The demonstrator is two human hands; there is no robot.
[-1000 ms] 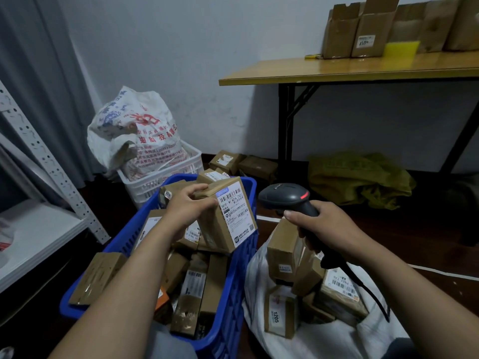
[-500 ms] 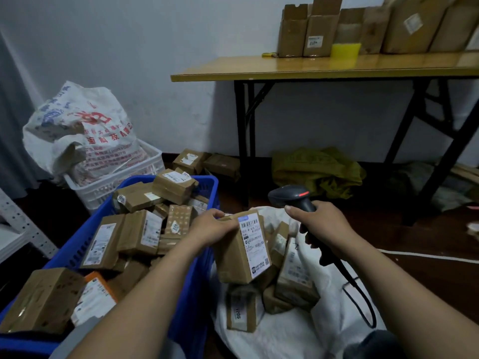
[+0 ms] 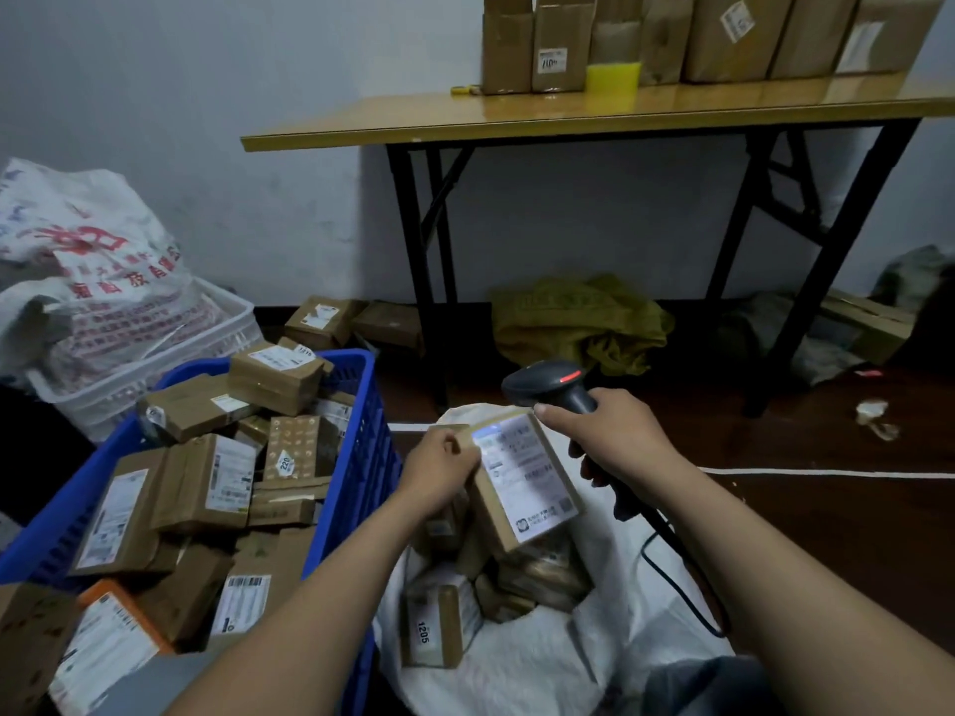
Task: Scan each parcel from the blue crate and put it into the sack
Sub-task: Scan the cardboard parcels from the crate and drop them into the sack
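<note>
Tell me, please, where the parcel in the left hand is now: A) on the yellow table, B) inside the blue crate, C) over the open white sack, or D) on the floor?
C: the left hand holds the parcel over the white sack, beside the blue crate, while the scanner in the right hand lights its label.

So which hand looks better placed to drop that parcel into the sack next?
Probably the left hand: it grips the parcel right above the open sack, while the right hand is busy holding the scanner.
</note>
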